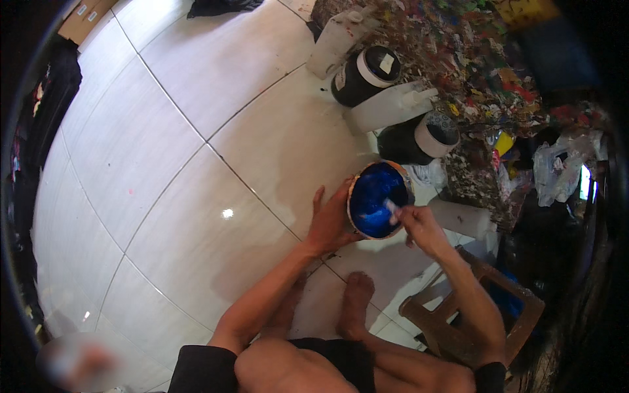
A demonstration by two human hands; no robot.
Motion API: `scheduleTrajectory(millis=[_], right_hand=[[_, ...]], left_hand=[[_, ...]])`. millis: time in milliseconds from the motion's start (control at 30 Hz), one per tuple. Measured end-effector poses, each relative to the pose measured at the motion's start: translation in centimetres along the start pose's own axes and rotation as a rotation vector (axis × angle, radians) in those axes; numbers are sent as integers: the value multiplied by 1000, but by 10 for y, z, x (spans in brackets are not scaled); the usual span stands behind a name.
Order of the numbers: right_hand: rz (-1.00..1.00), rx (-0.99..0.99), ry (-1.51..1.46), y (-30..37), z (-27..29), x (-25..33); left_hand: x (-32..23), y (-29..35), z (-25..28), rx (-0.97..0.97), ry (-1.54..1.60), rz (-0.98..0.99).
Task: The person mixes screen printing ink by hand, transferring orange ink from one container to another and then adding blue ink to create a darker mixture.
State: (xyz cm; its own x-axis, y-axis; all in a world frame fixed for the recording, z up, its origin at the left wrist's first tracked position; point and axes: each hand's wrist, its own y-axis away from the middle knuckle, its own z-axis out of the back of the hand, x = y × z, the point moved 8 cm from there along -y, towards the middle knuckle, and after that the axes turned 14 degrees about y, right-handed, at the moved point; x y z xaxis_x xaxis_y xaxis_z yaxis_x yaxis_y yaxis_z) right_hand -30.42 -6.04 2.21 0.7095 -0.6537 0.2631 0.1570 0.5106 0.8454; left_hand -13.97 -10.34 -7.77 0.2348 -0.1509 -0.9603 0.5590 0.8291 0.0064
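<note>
A round tub [393, 165] with blue paint [375, 196] coating its inside is tilted toward me above the tiled floor. Around its left side and underneath, my left hand [331, 221] is wrapped, with a finger or two sticking out to the left. Over the tub's right rim my right hand [422, 229] pinches a small whitish piece [392, 208], whose far end reaches into the tub. Its kind is too blurred to tell. Paint-smeared streaks of lighter blue show near its tip.
Black jars [357, 82] with white bands and pale plastic bottles [386, 108] stand along a paint-crusted surface [445, 65]. A brown stool [426, 318] is by my right forearm. Crumpled clear plastic [557, 167] lies far right. My bare feet [357, 298] rest on the tiles below the tub.
</note>
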Motion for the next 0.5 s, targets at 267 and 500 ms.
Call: scheduleTrajectory(millis=[267,500], right_hand=[[523,-494,846,23,-4,59],[182,-379,1169,-1,24,9]], left_hand=[[3,1,-5,-10,37,18],[-1,-2,-5,-9,58,-14]])
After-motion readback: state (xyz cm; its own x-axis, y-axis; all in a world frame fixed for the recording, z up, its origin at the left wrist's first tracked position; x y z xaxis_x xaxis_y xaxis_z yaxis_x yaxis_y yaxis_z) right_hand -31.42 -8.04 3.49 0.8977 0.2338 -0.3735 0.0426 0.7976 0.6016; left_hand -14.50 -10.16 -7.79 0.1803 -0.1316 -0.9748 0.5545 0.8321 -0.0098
